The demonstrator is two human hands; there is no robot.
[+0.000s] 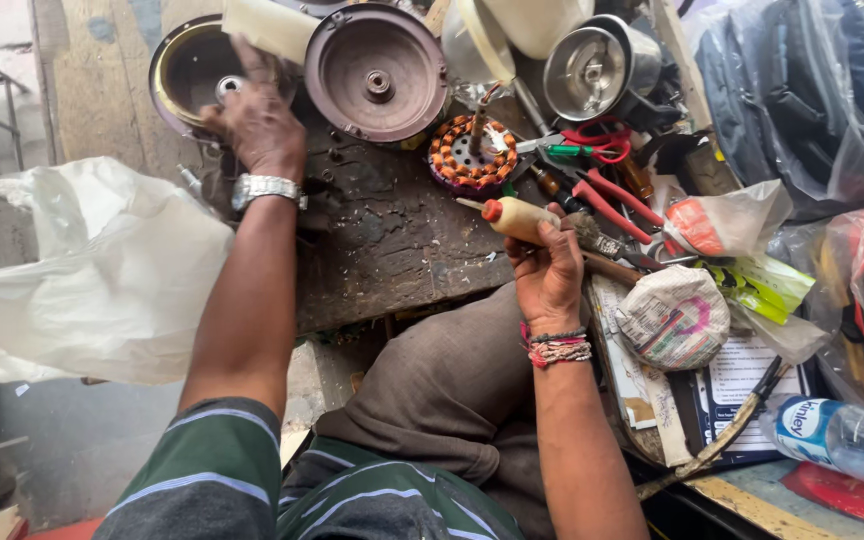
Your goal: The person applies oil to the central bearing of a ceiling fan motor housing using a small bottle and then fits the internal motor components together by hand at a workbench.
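My left hand (257, 115), with a metal wristwatch on the wrist, rests on the rim of a round gold-edged motor cover (184, 70) at the top left. My right hand (549, 270) grips a small cream squeeze bottle with an orange nozzle (512, 215), nozzle pointing left over the dark wooden bench (392, 240). A second round brown motor cover (377, 72) lies beside the first. A copper-wound stator (470, 155) sits just above the bottle.
Red-handled pliers (607, 205) and red scissors (600, 140) lie right of the stator. A steel jar (592, 65), a paper-wrapped ball (674, 318), a plastic water bottle (837, 435) and plastic bags crowd the right. A white plastic bag (82, 270) hangs at left.
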